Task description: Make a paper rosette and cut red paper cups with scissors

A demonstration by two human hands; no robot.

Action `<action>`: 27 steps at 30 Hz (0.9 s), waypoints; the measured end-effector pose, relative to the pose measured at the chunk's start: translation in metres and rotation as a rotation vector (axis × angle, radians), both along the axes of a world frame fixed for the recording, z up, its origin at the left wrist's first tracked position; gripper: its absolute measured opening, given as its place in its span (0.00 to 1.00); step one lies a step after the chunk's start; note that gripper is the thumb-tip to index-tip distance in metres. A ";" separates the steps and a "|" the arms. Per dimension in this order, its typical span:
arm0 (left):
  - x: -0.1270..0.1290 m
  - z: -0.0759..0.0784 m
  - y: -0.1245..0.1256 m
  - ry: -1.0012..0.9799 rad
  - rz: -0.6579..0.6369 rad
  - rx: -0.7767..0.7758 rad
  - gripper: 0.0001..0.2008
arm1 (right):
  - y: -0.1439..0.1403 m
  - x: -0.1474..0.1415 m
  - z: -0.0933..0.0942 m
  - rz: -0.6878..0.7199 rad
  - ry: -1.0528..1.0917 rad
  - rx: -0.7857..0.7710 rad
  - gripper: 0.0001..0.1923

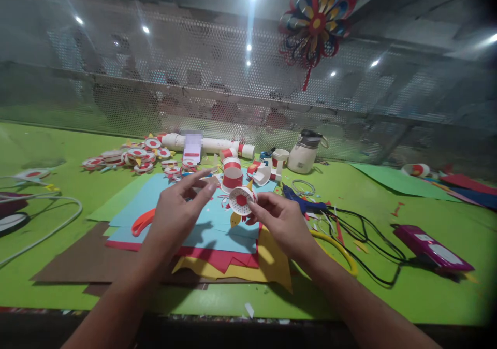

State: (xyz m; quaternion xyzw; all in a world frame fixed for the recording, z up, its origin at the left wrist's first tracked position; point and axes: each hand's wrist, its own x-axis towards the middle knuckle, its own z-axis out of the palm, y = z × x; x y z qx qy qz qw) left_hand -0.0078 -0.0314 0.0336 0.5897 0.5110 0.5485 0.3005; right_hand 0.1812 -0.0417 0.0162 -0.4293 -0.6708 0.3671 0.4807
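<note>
My right hand [281, 219] pinches a small paper-cup craft [241, 200] by its right edge, in the middle of the view. Its round white face has dark dots and a red centre, and a yellow point sticks up from its rim. To the left, my left hand [176, 206] is raised over the blue paper sheets [223, 240], thumb and fingers apart, apparently holding nothing. Just behind the craft stands a red-and-white paper cup [232, 175]. Scissors with an orange handle [142, 221] lie partly hidden by my left forearm.
Finished-looking paper-cup pieces [137, 155] pile up at back left, beside a phone [193, 147] and stacked white cups [217, 145]. A bottle [305, 155], a blue glue gun [303, 199], black cables [365, 230] and a purple box [433, 248] occupy the right.
</note>
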 end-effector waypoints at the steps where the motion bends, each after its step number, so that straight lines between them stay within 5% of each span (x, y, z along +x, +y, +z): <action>1: -0.003 0.001 0.002 0.023 0.024 0.020 0.23 | 0.000 0.000 0.001 0.014 0.011 -0.019 0.10; 3: -0.005 0.002 0.004 0.044 -0.042 0.022 0.20 | -0.002 0.000 0.003 0.022 -0.002 -0.001 0.09; 10: -0.002 -0.005 0.005 -0.152 -0.602 -0.220 0.15 | -0.010 -0.002 0.010 0.163 -0.018 0.036 0.08; 15: -0.004 -0.006 0.001 -0.268 -0.657 -0.238 0.08 | -0.015 0.000 0.013 0.146 0.018 0.116 0.10; 22: -0.004 -0.002 -0.005 -0.351 -0.778 -0.179 0.07 | -0.030 0.002 0.025 0.009 -0.155 0.511 0.05; 27: -0.003 -0.002 -0.007 -0.369 -0.783 -0.169 0.08 | -0.036 0.004 0.030 -0.004 -0.201 0.584 0.03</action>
